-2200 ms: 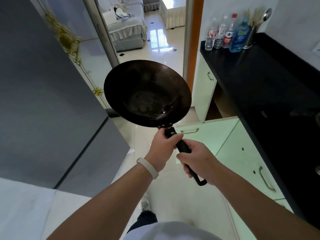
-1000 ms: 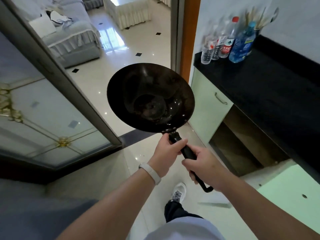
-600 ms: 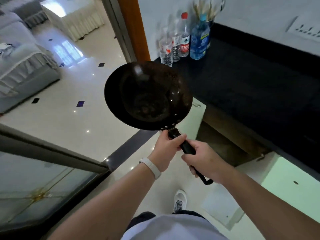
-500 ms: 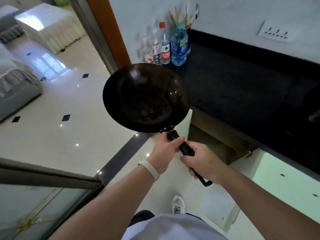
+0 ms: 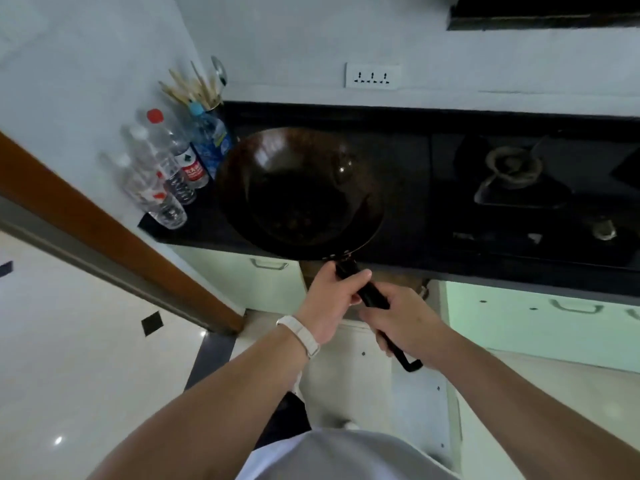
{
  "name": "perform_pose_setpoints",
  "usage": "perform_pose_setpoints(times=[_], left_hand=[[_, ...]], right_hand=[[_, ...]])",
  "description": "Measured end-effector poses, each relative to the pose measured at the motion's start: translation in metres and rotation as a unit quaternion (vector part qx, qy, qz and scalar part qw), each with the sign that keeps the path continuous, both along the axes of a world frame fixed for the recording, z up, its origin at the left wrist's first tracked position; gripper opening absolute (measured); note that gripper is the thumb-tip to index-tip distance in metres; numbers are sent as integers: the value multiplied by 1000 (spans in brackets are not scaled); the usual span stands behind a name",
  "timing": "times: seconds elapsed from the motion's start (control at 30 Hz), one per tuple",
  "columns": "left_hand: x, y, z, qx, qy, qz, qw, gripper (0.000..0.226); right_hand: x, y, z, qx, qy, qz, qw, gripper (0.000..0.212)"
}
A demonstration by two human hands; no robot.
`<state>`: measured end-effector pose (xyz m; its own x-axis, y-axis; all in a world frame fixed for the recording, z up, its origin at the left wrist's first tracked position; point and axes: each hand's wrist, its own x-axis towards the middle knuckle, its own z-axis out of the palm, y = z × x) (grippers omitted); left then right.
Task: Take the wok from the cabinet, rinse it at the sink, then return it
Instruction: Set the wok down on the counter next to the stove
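Observation:
A dark round wok with a black handle hangs in the air over the left part of the black counter. My left hand grips the handle close to the bowl. Farther back on the handle sits my right hand, also closed around it. The handle's looped end sticks out below my right hand. Under the counter edge, an open cabinet shows as a brown gap behind my hands, with its pale door swung out below.
Several bottles and a utensil holder stand at the counter's left end by the wall. A gas burner sits to the right. Pale green cabinet doors line the front. A doorway frame is at left.
The view has swung right from the doorway and living room to face the counter. The wok, held in both hands the same way, now hangs over the counter instead of the floor.

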<state>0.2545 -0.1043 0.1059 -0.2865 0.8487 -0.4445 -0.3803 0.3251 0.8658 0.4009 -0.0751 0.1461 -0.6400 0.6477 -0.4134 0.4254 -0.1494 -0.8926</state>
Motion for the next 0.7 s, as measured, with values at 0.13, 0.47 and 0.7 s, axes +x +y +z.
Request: perform_pose_setpoints(times=[0.13,0.47,0.7], left_hand=[[-33,37,-1,0,-25,-65,998,21],[-109,113,-3,2,-44,-238,970,20],[-115,148,-15,-20,-50,-292,955,20]], right_hand=[[-34,17,1,3,-24,-78,997,20],[-119,44,-2,-10,-50,-263,963,25],[-134,60,-13,-11,-70,-333,940,23]])
